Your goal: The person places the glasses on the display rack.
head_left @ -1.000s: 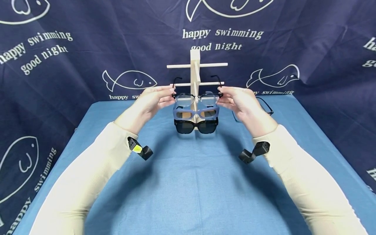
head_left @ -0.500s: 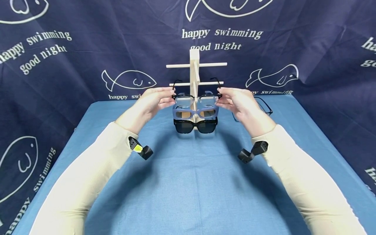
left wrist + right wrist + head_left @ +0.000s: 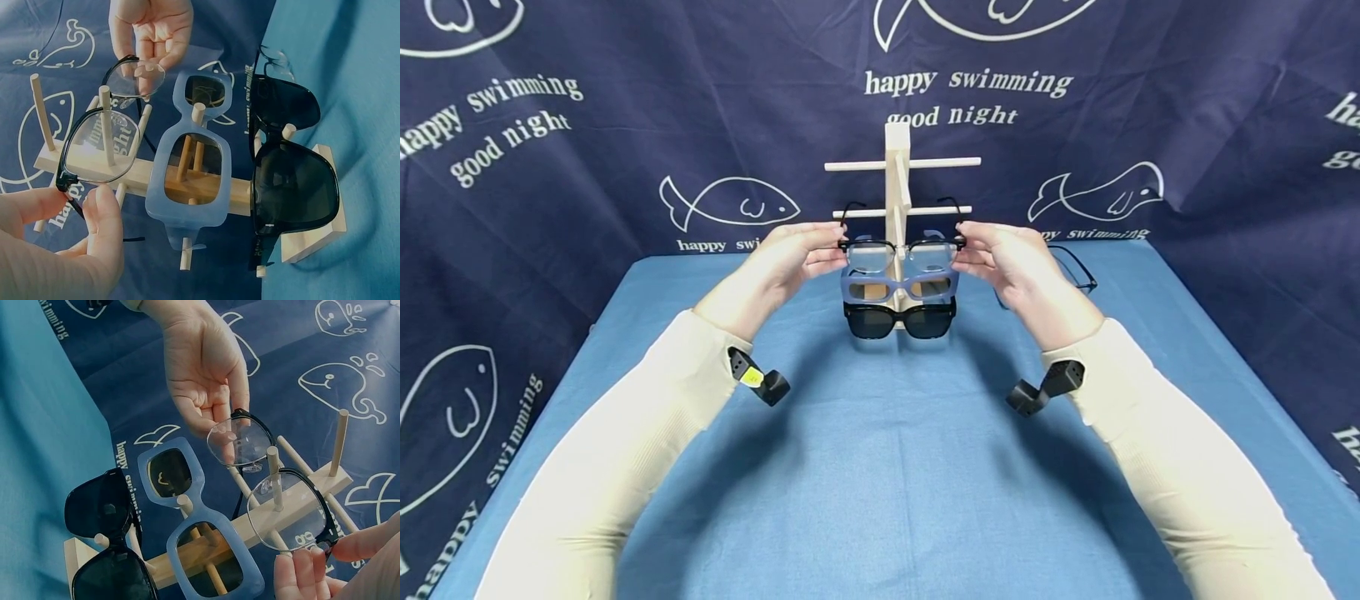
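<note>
Half-rim eyeglasses point(image 3: 932, 257) with clear lenses and black brow bars are held level between my two hands, in front of a wooden glasses stand point(image 3: 897, 179). My left hand point(image 3: 792, 258) pinches them near the left hinge with thumb and fingers. At the opposite hinge my right hand point(image 3: 1009, 260) does the same. Both wrist views show a peg of the stand behind or between the lenses; whether the bridge rests on it I cannot tell. Directly below hang blue-framed sunglasses point(image 3: 156, 181), then black sunglasses point(image 3: 297, 187), both on the stand.
Another pair of thin black-framed glasses point(image 3: 1084, 275) lies on the blue tablecloth point(image 3: 895, 467), partly hidden behind my right wrist. Crossbars point(image 3: 947, 162) stick out sideways from the upper stand. A dark blue printed curtain point(image 3: 722, 100) hangs behind the table.
</note>
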### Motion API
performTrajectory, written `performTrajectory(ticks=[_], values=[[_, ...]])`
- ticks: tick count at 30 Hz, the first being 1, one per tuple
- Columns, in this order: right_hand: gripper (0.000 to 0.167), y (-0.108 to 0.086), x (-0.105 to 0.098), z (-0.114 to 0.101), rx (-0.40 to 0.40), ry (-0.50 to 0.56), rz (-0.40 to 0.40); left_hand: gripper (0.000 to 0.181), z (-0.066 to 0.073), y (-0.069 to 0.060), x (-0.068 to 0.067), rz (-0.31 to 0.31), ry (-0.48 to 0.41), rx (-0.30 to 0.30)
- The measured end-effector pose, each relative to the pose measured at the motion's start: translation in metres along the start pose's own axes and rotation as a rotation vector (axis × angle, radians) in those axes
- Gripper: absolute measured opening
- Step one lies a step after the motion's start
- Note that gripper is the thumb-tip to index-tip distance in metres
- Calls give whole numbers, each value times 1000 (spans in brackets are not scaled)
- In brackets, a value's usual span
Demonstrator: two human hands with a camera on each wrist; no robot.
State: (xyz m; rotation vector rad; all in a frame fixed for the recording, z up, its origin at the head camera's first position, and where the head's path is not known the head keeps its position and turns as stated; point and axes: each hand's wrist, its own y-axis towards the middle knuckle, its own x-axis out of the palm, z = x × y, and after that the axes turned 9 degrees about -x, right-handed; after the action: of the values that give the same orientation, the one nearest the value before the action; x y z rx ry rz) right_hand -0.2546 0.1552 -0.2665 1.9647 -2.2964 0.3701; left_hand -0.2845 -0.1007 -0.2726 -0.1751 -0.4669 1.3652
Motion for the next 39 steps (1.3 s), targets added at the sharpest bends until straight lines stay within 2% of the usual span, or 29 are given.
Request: performTrajectory(ticks=[5, 9, 13, 21, 25, 29, 34, 39], values=[[9, 1, 1, -1, 4, -15, 8, 26, 1, 0, 0, -12, 1, -1], [14, 1, 1, -1, 8, -24, 9, 36, 2, 0, 0, -8, -19, -10], [18, 0, -1, -2, 12, -8, 2, 42, 4, -2, -1, -14, 2, -8], [11, 1, -4, -4, 6, 27, -14, 43, 6, -3, -4, -27, 2, -3], [9, 2, -5, -6, -5, 49, -23, 41, 7, -4, -7, -28, 8, 18], [23, 4, -6, -7, -18, 32, -17, 45, 8, -8, -11, -8, 11, 37], [45, 5, -7, -8, -22, -9, -28, 44, 6, -11, -18, 64, -7, 59], [54, 5, -11, -9, -28, -15, -43, 44, 10, -14, -17, 105, -1, 59]])
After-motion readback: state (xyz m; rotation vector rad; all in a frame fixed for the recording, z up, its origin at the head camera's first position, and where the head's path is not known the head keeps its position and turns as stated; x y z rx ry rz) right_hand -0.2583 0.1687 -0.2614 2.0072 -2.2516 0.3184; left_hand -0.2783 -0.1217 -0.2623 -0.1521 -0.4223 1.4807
